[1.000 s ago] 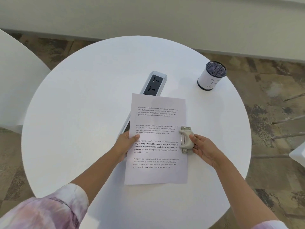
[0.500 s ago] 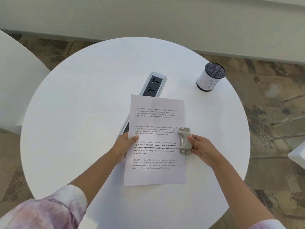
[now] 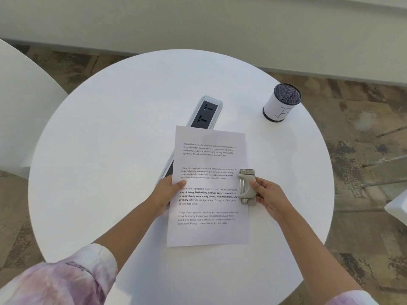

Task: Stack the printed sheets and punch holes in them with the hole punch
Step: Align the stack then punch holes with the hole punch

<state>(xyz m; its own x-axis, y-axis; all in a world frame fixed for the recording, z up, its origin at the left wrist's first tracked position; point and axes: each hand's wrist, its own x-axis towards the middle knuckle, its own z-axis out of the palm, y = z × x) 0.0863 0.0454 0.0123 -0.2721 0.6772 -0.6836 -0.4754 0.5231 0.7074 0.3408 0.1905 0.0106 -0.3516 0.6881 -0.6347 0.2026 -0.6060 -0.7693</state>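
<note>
Fingers [image 3: 256, 187] around hole punch [image 3: 247, 187]

**Camera setup: single head view**

One wide-angle camera, worn on the person's head, looks forward and steeply down. The round white worktop [image 3: 110, 150] fills most of the frame at arm's reach; floor [image 3: 363, 133] and a wall base [image 3: 198, 29] appear beyond its far edge.

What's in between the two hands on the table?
In the head view, the printed sheets fill that stretch. The left hand pins their left edge, and the right hand holds the hole punch on their right edge.
</note>
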